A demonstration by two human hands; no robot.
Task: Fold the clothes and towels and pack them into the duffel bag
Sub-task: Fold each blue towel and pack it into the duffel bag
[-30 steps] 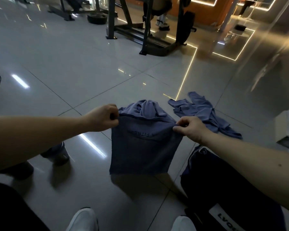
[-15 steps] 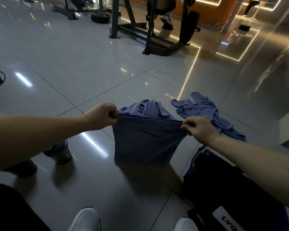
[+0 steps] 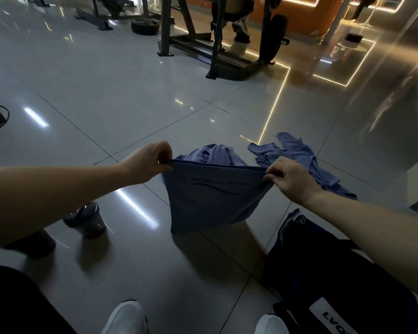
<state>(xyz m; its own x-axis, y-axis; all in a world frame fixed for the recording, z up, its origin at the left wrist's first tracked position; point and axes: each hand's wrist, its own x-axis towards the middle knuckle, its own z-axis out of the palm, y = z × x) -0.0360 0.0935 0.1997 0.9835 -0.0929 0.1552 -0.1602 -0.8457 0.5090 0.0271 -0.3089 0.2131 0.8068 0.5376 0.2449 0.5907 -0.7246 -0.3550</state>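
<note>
Hands apart: left hand point(image 3: 150, 162) and right hand point(image 3: 290, 180) pinching top corners of blue towel point(image 3: 210, 201), upper edge taut left-to-right, rest hanging down.

Super glossy tiled floor point(image 3: 130, 88), soft matt blue cloth towel point(image 3: 210, 203), dark matt fabric duffel bag point(image 3: 323, 273), black metal gym rack point(image 3: 217, 44).

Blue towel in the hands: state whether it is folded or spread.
Spread, held up: left hand and right hand pinch the top corners of the towel, edge taut; whether it is doubled cannot be told.
</note>
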